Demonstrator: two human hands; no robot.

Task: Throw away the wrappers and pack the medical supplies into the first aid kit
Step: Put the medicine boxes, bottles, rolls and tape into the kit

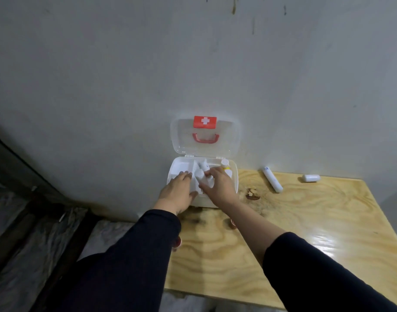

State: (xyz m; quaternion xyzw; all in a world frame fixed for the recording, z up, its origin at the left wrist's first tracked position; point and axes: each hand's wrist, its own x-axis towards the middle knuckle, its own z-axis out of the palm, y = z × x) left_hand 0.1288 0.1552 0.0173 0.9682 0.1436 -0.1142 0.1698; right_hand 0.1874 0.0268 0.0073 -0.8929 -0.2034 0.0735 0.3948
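Note:
A white first aid kit (pixel 234 176) stands open at the table's back left corner, its clear lid (pixel 229 136) with a red cross and red handle leaning on the wall. My left hand (pixel 178 192) rests flat on the kit's left front rim, fingers spread. My right hand (pixel 217 186) is over the kit's middle, fingers closed on a small white bottle (pixel 42 174). Other white containers lie inside, one with a yellow label (pixel 226 171). A long white tube (pixel 272 182) and a short white tube (pixel 311 177) lie on the table to the right.
The wooden table (pixel 305 233) stands against a grey wall. A brown knot or scrap (pixel 252 194) sits just right of the kit. A small pinkish item (pixel 177 242) peeks out by my left sleeve at the table's left edge. Plastic sheeting covers the floor at left.

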